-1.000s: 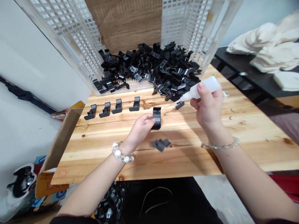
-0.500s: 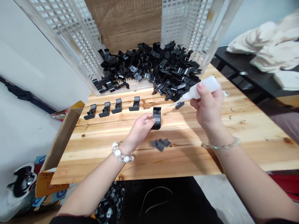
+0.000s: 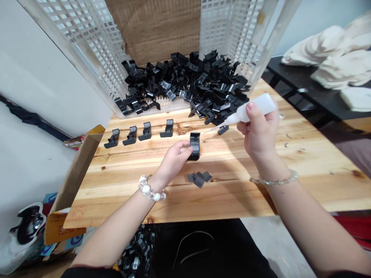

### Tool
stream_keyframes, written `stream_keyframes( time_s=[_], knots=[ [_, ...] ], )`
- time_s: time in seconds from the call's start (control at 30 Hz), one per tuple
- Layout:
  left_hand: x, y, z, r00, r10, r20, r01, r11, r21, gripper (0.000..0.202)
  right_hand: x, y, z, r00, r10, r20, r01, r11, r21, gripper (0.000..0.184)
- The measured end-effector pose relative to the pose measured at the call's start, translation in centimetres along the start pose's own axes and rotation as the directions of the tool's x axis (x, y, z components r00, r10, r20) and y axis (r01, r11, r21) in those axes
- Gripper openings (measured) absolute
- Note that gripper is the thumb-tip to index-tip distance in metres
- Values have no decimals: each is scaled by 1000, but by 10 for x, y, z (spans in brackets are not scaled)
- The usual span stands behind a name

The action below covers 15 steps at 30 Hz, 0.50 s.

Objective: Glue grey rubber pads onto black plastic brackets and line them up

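Note:
My left hand (image 3: 176, 157) is closed on a black plastic clip (image 3: 195, 146), pinched at its left side and held on the wooden table. In my right hand (image 3: 261, 131) is a white squeeze bottle (image 3: 255, 109) with a long thin nozzle, its tip pointing left, above and to the right of the clip. Tip and clip look apart. Small dark grey square pads (image 3: 199, 179) lie in a loose pile just below the clip. Several similar black clips stand in a row to the left, one of them (image 3: 166, 128) nearest my left hand.
A white plastic basket (image 3: 91, 73) lies on its side at the back, black clips (image 3: 185, 79) spilling from it onto the table (image 3: 139, 203). A single black piece (image 3: 223, 130) lies below the nozzle. Cardboard boxes (image 3: 78, 173) stand left of the table, a dark bench (image 3: 294, 81) right.
My right hand and the bottle have shifted very slightly to the right. My left hand and the clip stay where they were.

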<state>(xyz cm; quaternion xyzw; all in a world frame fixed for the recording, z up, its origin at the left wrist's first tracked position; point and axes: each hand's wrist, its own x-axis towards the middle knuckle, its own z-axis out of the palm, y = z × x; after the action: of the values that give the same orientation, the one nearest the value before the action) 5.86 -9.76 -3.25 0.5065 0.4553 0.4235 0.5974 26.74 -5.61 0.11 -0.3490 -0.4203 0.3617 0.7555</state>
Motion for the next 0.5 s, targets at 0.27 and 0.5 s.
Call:
stream_keyframes(
  time_s=[0.27,0.5],
  knots=[
    [-1,1,0,1000,0,0,0,1000,-17,22,6,6,-3,996,84,8,-84,996,-30,31],
    [-7,10,3,1000,-3,23,3,1000,-13,19,12,10,-8,993,111,-43,-111,994,2,26]
  ],
)
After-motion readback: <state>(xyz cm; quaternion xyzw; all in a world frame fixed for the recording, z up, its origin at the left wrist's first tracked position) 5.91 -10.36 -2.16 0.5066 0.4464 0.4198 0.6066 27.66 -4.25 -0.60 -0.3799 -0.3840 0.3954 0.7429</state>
